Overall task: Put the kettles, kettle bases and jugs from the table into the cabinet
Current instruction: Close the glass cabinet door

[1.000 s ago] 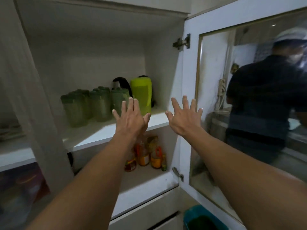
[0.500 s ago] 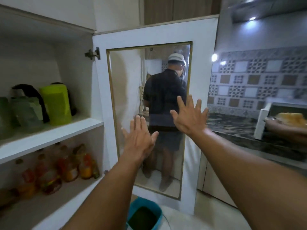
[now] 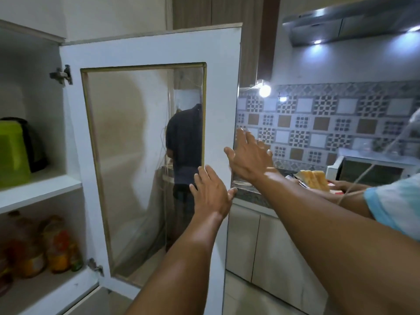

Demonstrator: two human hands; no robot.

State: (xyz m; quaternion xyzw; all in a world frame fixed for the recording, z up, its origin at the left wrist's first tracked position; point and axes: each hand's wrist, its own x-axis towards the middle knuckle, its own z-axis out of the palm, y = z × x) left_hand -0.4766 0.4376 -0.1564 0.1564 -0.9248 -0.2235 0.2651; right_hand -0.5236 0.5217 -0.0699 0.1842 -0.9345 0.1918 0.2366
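The white cabinet stands open at the left, its glass-panelled door swung out in front of me. A lime-green kettle with a black handle stands on the upper shelf at the far left edge. My left hand is spread open in front of the door's right edge, holding nothing. My right hand is spread open just past that edge, a little higher, also holding nothing. No table and no other kettles, bases or jugs are in view.
Several bottles of amber liquid stand on the lower shelf. To the right runs a dark kitchen counter with a microwave and bread. Another person's arms and light sleeve reach in from the right. A range hood hangs above.
My view has swung right, from the shelves to the door and the counter. Both open hands have moved with it, from in front of the shelf to the door's right edge.
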